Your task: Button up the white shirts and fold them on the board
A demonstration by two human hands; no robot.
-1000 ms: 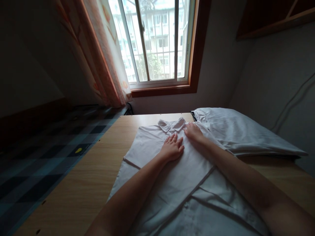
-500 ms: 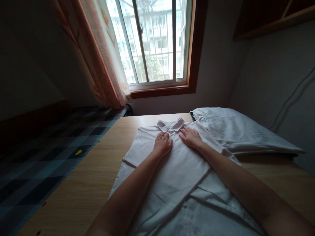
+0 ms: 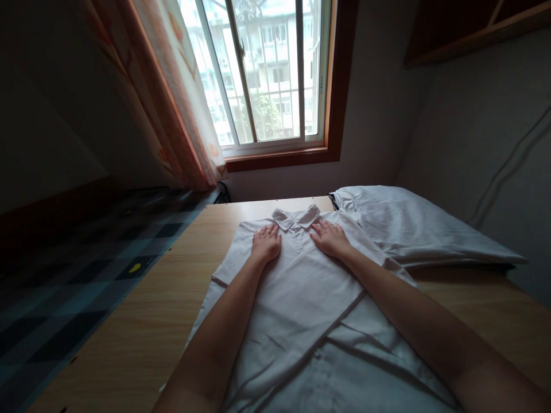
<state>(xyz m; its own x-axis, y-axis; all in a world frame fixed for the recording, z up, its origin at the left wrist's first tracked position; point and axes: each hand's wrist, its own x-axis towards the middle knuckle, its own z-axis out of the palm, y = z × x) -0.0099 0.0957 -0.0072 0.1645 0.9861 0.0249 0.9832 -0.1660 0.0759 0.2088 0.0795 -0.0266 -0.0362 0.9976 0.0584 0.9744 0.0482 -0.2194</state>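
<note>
A white collared shirt (image 3: 297,298) lies spread front side up on the wooden table, its collar (image 3: 297,217) toward the window. Diagonal creases run across its lower half. My left hand (image 3: 266,242) rests flat on the shirt's upper left, just below the collar, fingers stretched out. On the other side of the button line, my right hand (image 3: 330,238) lies flat on the cloth near the collar's right point, with its fingers spread. Neither hand grips the fabric.
White folded cloth (image 3: 417,223) lies at the table's back right, touching the shirt. A checkered bed surface (image 3: 86,281) borders the wooden table (image 3: 172,298) on the left. Behind are a window (image 3: 267,74) and a patterned curtain (image 3: 172,97); a shelf (image 3: 465,34) hangs upper right.
My left hand has slid left across the shirt, away from the button line, and its fingers have straightened. My right hand stays near the collar. The view has shifted slightly.
</note>
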